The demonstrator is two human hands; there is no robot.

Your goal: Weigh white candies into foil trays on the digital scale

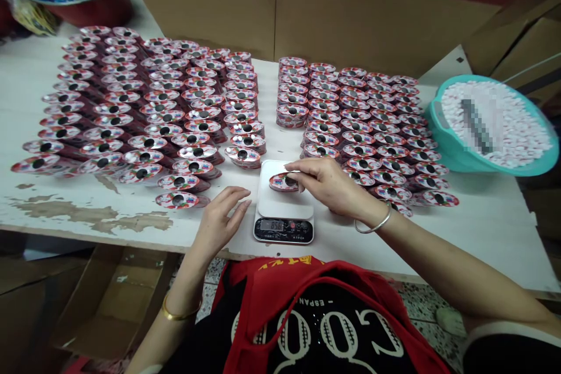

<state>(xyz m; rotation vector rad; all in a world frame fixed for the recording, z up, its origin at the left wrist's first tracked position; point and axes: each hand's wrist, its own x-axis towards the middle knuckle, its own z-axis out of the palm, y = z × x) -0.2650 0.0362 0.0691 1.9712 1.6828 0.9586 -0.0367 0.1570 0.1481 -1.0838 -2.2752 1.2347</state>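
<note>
Red apron (263,292) nearest. Container (279,183) sits on scale (284,205); right hand (326,184) fingertips at its opening, can't tell if pinching anything. Left hand (222,216) empty, loosely curled beside scale. Best lift fingers clear before reading display (272,225).

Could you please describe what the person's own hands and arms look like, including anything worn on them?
The left hand and right hand wear no gloves. A gold-coloured bangle circles the left wrist, and a silver-coloured bangle circles the right. The right sleeve is short and black with a pale edge.
</note>
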